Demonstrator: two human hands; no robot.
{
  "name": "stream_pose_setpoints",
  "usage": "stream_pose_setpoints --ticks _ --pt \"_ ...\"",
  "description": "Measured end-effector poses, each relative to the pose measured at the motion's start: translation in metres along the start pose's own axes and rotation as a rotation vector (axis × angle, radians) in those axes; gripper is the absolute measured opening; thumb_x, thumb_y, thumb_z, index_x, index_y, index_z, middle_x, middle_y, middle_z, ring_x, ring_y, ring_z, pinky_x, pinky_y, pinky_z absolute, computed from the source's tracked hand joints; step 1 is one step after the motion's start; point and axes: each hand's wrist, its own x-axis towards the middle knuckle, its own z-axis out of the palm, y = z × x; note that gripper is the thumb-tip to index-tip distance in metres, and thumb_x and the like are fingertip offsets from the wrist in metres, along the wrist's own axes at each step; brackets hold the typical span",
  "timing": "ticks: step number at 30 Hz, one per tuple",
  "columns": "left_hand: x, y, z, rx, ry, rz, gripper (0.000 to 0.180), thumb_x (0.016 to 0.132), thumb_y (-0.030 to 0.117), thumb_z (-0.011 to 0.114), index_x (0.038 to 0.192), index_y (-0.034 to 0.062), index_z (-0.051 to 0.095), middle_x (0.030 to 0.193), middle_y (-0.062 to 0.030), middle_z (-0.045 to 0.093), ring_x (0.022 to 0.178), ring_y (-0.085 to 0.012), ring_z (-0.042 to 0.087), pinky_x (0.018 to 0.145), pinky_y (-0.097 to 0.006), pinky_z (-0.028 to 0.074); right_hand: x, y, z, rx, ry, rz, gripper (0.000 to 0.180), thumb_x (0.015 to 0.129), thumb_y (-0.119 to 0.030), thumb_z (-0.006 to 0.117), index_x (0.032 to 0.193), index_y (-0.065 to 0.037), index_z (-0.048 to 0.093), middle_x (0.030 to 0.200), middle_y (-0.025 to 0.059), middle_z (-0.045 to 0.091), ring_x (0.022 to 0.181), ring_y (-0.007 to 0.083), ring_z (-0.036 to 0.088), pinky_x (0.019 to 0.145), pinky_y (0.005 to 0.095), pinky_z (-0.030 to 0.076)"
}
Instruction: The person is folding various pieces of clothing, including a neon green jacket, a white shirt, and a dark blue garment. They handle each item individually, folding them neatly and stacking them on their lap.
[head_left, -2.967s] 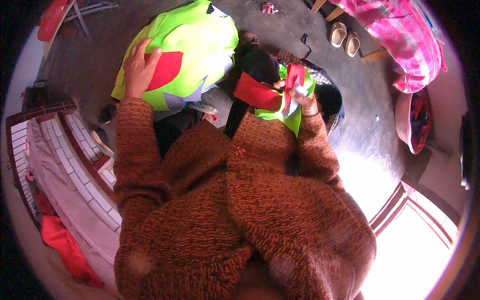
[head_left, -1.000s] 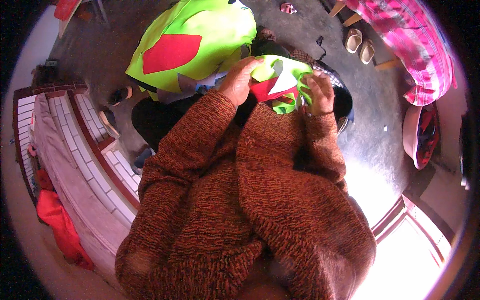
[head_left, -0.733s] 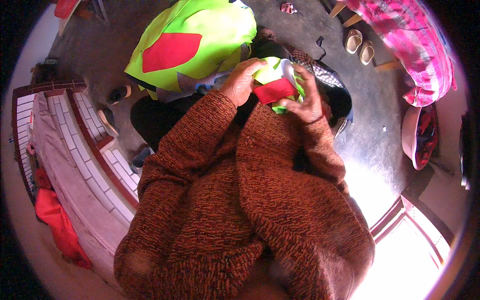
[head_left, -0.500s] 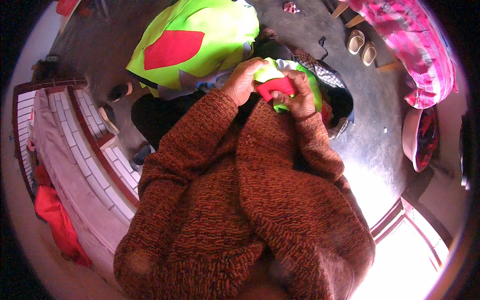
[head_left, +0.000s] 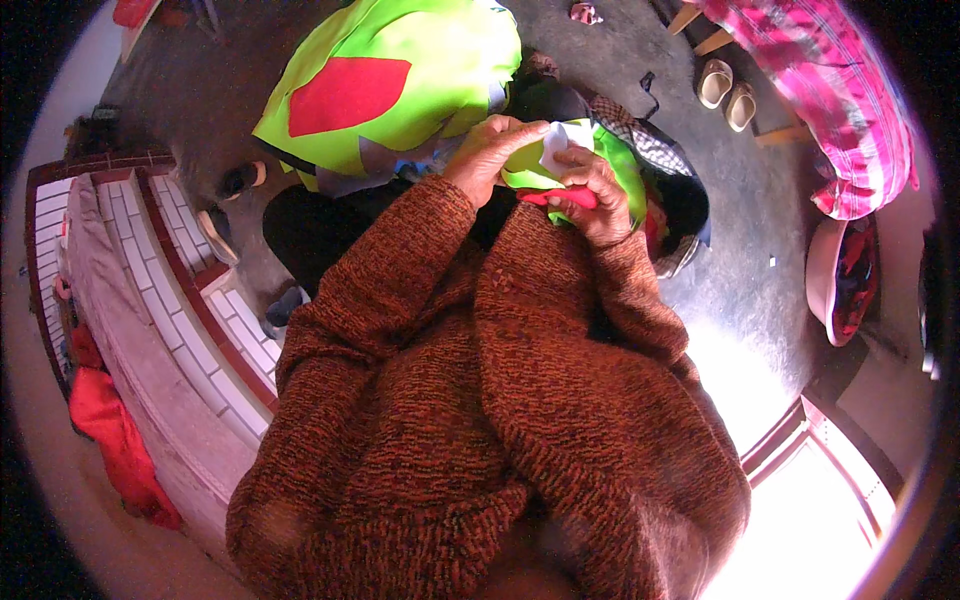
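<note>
Head view looks down on two arms in a fuzzy brown sweater. Both hands meet at a small green cloth just past the sweater's sleeves. The left hand is on the left side of the cloth. Its fingers curl over the top edge and pinch it. The right hand is on the right side of the cloth. Its fingers are bent shut around the cloth and a red bit of it. A small white patch on the cloth shows between the two hands. The hands are close, almost touching.

A big green cover with a red shape lies just beyond the cloth, to its left. A dark basket sits right behind the cloth, on its right. Two pale slippers sit on the grey floor farther past the cloth, to the right. A pink striped blanket lies beyond the slippers. A pink bowl stands to the right of the cloth, well apart. White tiled steps run far to the left of the cloth, with a red rag beside them.
</note>
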Motion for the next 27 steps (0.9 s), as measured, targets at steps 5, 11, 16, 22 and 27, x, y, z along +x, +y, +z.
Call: stream_pose_setpoints --ticks 5,11,16,22,27 --pt "-0.003 0.003 0.001 0.203 -0.143 0.033 0.038 0.072 0.02 0.074 0.1 -0.0015 0.061 0.086 -0.0076 0.064 0.073 -0.0148 0.061 0.067 -0.027 0.049 -0.001 0.002 0.0 -0.001 -0.009 -0.015 0.037 0.056 0.0 0.079 0.088 -0.011 0.063 0.107 0.0111 0.063 0.11 0.0314 0.055 0.094 0.0418 0.041" --pt "0.0 0.007 -0.006 0.081 -0.048 -0.003 0.03 0.072 0.014 0.068 0.097 -0.0013 0.065 0.086 -0.0066 0.066 0.075 -0.0155 0.062 0.072 -0.029 0.049 -0.002 -0.025 -0.005 -0.152 -0.03 -0.049 0.031 0.054 0.001 0.074 0.081 -0.011 0.065 0.099 0.0071 0.065 0.104 0.0275 0.058 0.088 0.0408 0.042" --pt "-0.005 0.03 -0.019 -0.125 -0.093 0.118 0.031 0.076 0.016 0.063 0.102 -0.0003 0.06 0.097 -0.0088 0.064 0.091 -0.0198 0.061 0.081 -0.033 0.048 -0.007 -0.028 -0.001 0.001 -0.142 -0.028 0.028 0.056 0.0 0.073 0.082 -0.011 0.065 0.088 0.004 0.066 0.09 0.0231 0.062 0.081 0.0369 0.044" --pt "-0.019 0.057 -0.022 -0.354 -0.216 0.185 0.033 0.081 0.01 0.056 0.112 -0.0002 0.054 0.105 -0.0111 0.062 0.099 -0.0225 0.06 0.087 -0.039 0.047 -0.011 -0.019 -0.001 -0.041 -0.161 -0.038 0.017 0.071 -0.013 0.072 0.084 -0.007 0.063 0.086 0.0078 0.065 0.087 0.0255 0.062 0.081 0.0361 0.045" --pt "-0.027 0.087 -0.005 -0.394 -0.231 0.446 0.035 0.084 0.007 0.056 0.119 0.004 0.05 0.109 -0.0085 0.059 0.103 -0.0215 0.057 0.088 -0.04 0.047 -0.012 -0.018 0.0 -0.03 -0.141 -0.022 0.019 0.069 -0.004 0.072 0.085 -0.006 0.062 0.088 0.0084 0.065 0.086 0.0241 0.062 0.08 0.0351 0.044"
